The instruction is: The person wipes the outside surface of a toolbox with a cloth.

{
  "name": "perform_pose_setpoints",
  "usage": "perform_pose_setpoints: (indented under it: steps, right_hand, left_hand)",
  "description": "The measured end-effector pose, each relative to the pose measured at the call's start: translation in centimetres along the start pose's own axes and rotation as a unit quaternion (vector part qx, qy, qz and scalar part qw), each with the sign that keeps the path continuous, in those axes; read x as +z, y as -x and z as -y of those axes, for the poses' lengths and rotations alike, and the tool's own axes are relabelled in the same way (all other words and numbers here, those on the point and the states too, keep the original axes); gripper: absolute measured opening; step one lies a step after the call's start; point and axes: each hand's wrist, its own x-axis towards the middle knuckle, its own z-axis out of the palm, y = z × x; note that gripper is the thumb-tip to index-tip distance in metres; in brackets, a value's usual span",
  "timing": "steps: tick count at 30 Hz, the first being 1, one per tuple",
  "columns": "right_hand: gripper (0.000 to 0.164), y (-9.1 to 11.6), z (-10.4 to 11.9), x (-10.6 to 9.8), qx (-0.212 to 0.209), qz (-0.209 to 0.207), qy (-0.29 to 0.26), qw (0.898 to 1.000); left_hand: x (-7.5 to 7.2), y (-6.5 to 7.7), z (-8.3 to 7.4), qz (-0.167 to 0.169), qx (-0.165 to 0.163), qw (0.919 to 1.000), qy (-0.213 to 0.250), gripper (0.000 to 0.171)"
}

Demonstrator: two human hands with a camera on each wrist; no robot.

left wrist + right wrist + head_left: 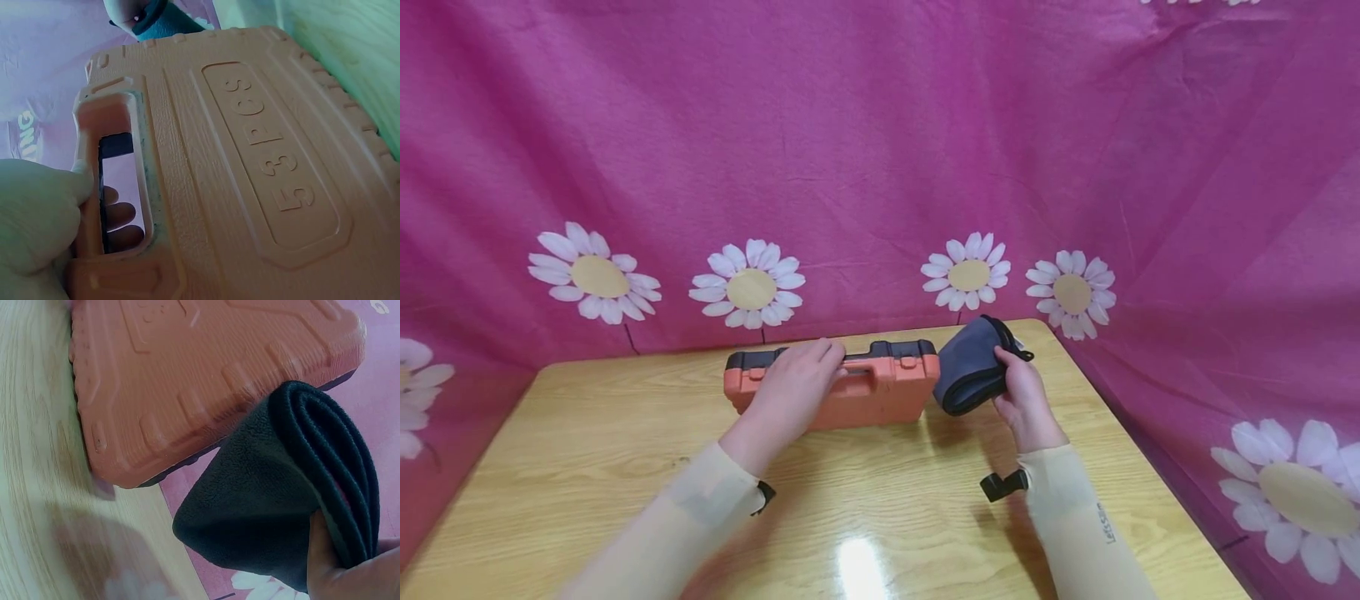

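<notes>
An orange and black plastic tool case (pixel 868 404) stands on its long edge on the table, handle side up. My left hand (pixel 797 375) grips its handle; in the left wrist view the fingertips (pixel 122 215) show through the handle opening, and "53PCS" is moulded on the case side. To the right of the case, my right hand (pixel 1024 396) holds a folded dark grey cloth (pixel 966 367) with black edging, thumb on one face. In the right wrist view the cloth (pixel 250 494) lies against or just in front of the case's end; I cannot tell if they touch.
The wooden table (pixel 587 467) reaches toward me and to both sides. A pink curtain (pixel 865 167) with white daisies hangs behind it and along the right side. Each wrist wears a dark band, with a small black device (pixel 1003 485) at the right one.
</notes>
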Motion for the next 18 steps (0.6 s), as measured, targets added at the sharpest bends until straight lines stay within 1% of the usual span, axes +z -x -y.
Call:
perform_pose_setpoints:
  steps: [4, 7, 10, 12, 14, 18]
  right_hand:
    - [0.059, 0.0, 0.0, 0.0, 0.002, 0.0, 0.0, 1.0]
    - [0.059, 0.0, 0.0, 0.0, 0.003, -0.001, -0.001, 1.0]
    - [0.059, 0.1, 0.0, 0.0, 0.004, 0.0, -0.003, 1.0]
    - [0.059, 0.1, 0.0, 0.0, 0.006, -0.001, -0.002, 1.0]
    - [0.059, 0.1, 0.0, 0.1, 0.006, -0.002, -0.001, 1.0]
    - [0.059, 0.2, -0.1, 0.2, 0.005, -0.003, 0.005, 1.0]
  left_hand:
    - [0.0, 0.8, -0.4, -0.009, 0.003, 1.0, 0.003, 0.018]
    - [0.1, 1.4, -0.5, -0.019, 0.014, 0.9997, 0.001, 0.019]
    - [0.3, 2.0, -0.7, -0.021, 0.018, 0.9996, -0.002, 0.022]
    - [0.4, 2.3, -0.9, -0.016, 0.018, 0.9997, -0.002, 0.022]
    - [0.4, 2.7, -1.2, -0.004, 0.018, 0.9998, -0.003, 0.025]
    - [0.4, 3.5, -1.6, 0.01, 0.033, 0.9994, -0.005, 0.026]
